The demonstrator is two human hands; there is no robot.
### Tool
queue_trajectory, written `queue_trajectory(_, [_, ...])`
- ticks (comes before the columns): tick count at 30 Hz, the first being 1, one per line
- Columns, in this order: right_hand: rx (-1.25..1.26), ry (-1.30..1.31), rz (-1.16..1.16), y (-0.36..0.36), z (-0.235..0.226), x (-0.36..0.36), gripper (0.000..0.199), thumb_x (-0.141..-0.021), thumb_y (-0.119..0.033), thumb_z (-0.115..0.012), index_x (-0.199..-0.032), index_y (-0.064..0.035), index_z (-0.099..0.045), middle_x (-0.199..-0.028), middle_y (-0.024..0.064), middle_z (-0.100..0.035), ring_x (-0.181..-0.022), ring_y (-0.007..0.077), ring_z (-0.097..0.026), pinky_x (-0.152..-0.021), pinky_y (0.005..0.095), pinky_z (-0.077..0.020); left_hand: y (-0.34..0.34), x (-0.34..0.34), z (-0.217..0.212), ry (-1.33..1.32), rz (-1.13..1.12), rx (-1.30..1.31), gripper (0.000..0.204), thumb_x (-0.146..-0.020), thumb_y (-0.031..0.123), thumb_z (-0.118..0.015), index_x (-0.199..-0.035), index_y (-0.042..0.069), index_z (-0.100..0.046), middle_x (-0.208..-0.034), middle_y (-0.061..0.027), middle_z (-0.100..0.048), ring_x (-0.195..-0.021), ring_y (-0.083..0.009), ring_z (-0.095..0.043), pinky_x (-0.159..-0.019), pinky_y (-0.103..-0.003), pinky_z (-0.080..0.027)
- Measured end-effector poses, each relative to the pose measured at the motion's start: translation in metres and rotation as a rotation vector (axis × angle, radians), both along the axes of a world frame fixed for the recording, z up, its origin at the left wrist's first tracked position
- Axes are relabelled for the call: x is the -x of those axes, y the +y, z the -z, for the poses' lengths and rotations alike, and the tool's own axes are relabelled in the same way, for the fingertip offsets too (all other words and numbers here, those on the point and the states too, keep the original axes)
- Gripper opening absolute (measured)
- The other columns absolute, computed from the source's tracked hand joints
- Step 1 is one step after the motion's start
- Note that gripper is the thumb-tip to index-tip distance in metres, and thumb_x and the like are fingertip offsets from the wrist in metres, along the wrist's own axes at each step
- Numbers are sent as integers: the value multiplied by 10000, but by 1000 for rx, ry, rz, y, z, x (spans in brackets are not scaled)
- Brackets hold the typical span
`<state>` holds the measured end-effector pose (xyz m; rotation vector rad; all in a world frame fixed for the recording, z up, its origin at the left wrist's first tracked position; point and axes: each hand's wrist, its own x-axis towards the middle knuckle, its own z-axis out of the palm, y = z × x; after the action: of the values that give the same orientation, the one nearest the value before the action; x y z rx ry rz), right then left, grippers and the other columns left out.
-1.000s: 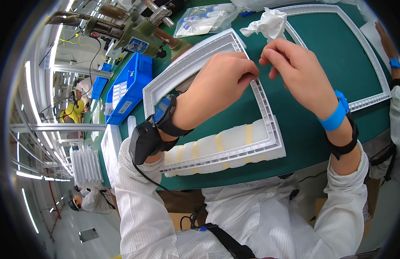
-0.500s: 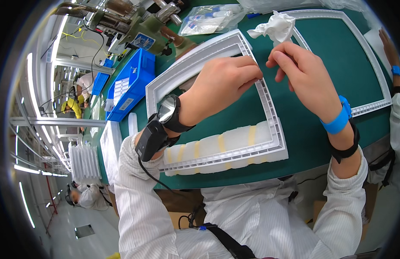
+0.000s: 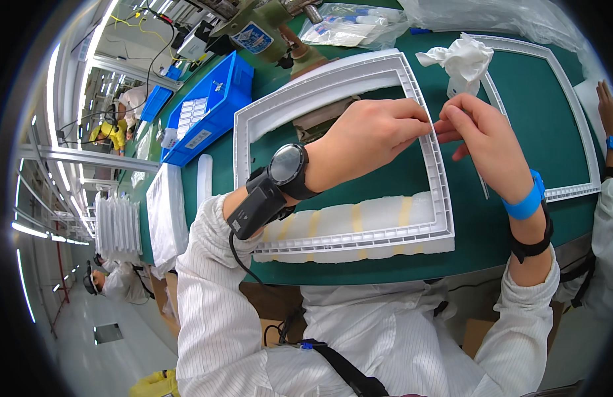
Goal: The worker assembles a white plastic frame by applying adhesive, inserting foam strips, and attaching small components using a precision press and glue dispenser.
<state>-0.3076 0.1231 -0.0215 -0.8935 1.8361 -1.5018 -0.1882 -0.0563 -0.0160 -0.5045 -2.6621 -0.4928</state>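
Toward the left edge of the green-topped bench (image 3: 518, 231), a stack of flat white plastic panels (image 3: 166, 218) is seen, and beyond it, toward the far left corner, an open blue plastic bin (image 3: 210, 109) holding small white pieces. Just right of the bin, a large white rectangular plastic frame (image 3: 253, 142) is laid flat in the middle of the bench, its near rail lying close to the near edge and resting on a white foam strip banded with yellow tape (image 3: 359, 218). The left hand (image 3: 369, 135), with a black watch on its wrist, is laid across the frame's opening, its fingers curled and pressed to the inner side of the right rail, thumb and forefinger pinched together at the rail; whether anything small is held between them cannot be told. The right hand (image 3: 482, 135), with a blue band at the wrist, is set just beside it on the outer side of the same rail, fingertips drawn together near those of the left hand, and what they grip cannot be made out. A crumpled white cloth (image 3: 462, 59) lies just beyond the right hand, toward the far edge. A second white frame (image 3: 574, 116) is laid at the right side of the bench, where another person's hand (image 3: 608, 106) rests at the right edge.
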Motion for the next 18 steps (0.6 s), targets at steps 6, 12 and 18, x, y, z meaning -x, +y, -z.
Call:
queue_trajectory(6, [0, -6, -4, 1, 0, -1, 235, -1005, -196, -470, -1018, 1, -597, -916, 112, -696, -843, 176, -707, -600, 257, -531, 4, -1, 2, 22, 3, 35, 200, -783, 5, -700, -974, 65, -705, -989, -47, -673, -773, -237, -667, -640, -326, -552])
queue_trajectory(12, [-3, 0, 4, 3, 0, 0, 237, -1002, -196, -474, -1033, 6, -594, -906, 114, -698, -806, 175, -706, -588, 257, -526, 2, -2, -4, 23, 1, -67, 174, -806, 47, -711, -980, 55, -707, -956, -63, -689, -781, -228, -676, -665, -312, -552])
queue_trajectory(18, [45, -12, 146, 14, -19, 14, 236, -995, -215, -492, -1036, -8, -596, -896, 100, -703, -698, 144, -679, -546, 241, -490, 0, 5, -15, -523, -418, -697, 311, -933, 253, -642, -1039, -40, -658, -983, -114, -704, -874, -149, -679, -737, -268, -545])
